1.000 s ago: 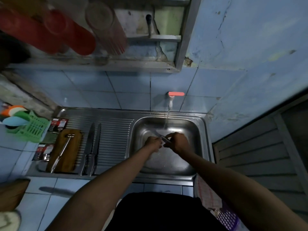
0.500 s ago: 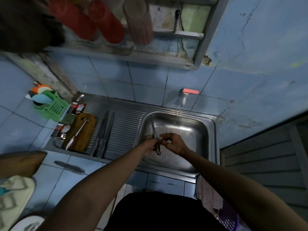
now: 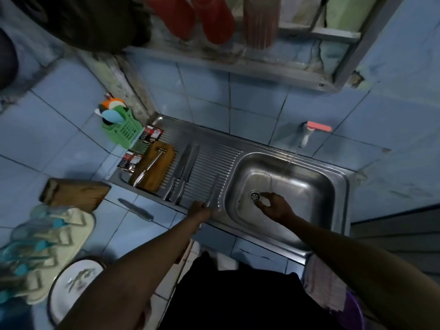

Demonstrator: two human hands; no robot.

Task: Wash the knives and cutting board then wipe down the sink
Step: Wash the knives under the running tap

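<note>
My left hand (image 3: 198, 209) grips the handle of a steel knife (image 3: 213, 190), whose blade lies over the ribbed drainboard (image 3: 214, 160) just left of the basin. My right hand (image 3: 273, 206) hangs in the steel sink basin (image 3: 309, 186) beside the drain (image 3: 254, 196), fingers loosely curled and holding nothing, under a thin stream from the tap (image 3: 307, 134). Two more knives (image 3: 182, 172) lie side by side on the drainboard. A small wooden cutting board (image 3: 154, 167) with a metal tool on it sits at the drainboard's left end. Another knife (image 3: 135, 209) lies on the tiled counter.
A larger wooden board (image 3: 71, 192) and a blurred dish rack with a plate (image 3: 76, 279) sit on the counter at left. A green basket (image 3: 125, 129) holds coloured utensils. Red cups (image 3: 214, 17) hang from the shelf above. A cloth (image 3: 326, 284) hangs at the sink's right front.
My left hand has carried the knife out of the basin leftward to the drainboard. My right hand has let go of it and stays by the drain. The view has swung left.
</note>
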